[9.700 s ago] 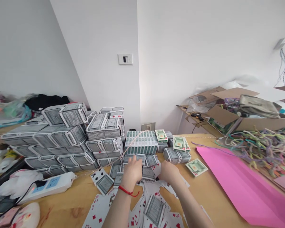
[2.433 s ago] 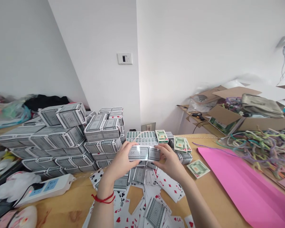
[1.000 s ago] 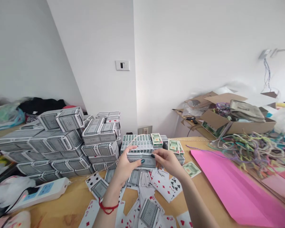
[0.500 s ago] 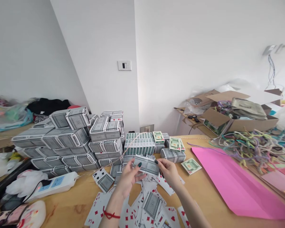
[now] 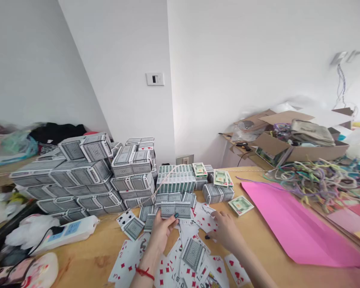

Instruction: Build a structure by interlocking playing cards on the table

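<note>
My left hand holds a squared-up batch of playing cards, grey patterned backs facing me, just above the table. My right hand is off that batch and rests with fingers spread on the loose cards scattered over the wooden table. A red string bracelet circles my left wrist. Behind the held cards stand wrapped deck bundles and a tall pile of grey deck packs.
A white power strip lies at the left. A pink paper sheet covers the table's right side, with tangled coloured cords and an open cardboard box behind it. Green-labelled decks sit near the bundles.
My right hand has let go of the card batch and dropped to the loose cards on the table. My left hand keeps the batch, now lower.
</note>
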Available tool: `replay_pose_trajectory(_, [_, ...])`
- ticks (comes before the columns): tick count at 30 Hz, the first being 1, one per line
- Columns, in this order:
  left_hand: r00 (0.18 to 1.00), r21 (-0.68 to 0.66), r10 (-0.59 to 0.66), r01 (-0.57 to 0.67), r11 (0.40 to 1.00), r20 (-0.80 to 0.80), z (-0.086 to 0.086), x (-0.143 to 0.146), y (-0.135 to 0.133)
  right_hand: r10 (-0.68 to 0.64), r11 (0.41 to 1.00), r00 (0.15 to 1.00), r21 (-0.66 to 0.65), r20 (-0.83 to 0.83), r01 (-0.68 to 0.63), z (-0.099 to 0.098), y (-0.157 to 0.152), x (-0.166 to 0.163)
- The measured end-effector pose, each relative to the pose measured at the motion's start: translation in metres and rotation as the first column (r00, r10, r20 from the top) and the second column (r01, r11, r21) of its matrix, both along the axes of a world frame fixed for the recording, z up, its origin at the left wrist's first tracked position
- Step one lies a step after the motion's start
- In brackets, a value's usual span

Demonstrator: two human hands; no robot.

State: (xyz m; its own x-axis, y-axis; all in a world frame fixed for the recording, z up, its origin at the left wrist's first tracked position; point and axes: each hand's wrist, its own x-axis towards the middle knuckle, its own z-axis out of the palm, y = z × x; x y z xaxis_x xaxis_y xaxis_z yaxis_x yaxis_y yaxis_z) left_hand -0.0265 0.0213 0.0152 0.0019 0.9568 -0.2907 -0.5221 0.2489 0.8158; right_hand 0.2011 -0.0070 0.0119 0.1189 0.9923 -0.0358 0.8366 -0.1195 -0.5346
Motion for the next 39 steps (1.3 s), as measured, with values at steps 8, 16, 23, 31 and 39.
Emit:
replay_pose_trajectory(8, [1.000, 0.007, -0.012, 0.012, 1.000, 0.008, -0.006, 0.001, 0.002, -0.099, 0.995, 0.988, -0.022, -0.120, 0.097, 0.001, 0.003, -0.008])
replay_pose_trajectory(16, [0.993, -0.026, 0.097, -0.095, 0.995, 0.074, -0.007, -0.001, 0.002, -0.116, 0.991, 0.903, 0.008, -0.413, 0.131, 0.008, 0.005, -0.008])
replay_pose_trajectory(23, [0.992, -0.014, 0.085, -0.084, 0.996, 0.089, -0.010, -0.002, 0.003, -0.154, 0.981, 0.871, 0.036, -0.467, 0.192, 0.008, 0.005, -0.006])
replay_pose_trajectory(31, [0.947, -0.054, 0.151, -0.142, 0.988, 0.282, -0.005, -0.003, 0.005, -0.105, 0.985, 0.605, 0.000, -0.789, 0.172, 0.026, 0.007, -0.009])
replay_pose_trajectory(39, [0.915, -0.059, 0.182, -0.173, 0.983, 0.360, -0.010, -0.004, 0.008, -0.085, 0.995, -0.046, -0.083, -0.995, -0.048, 0.036, 0.003, -0.033])
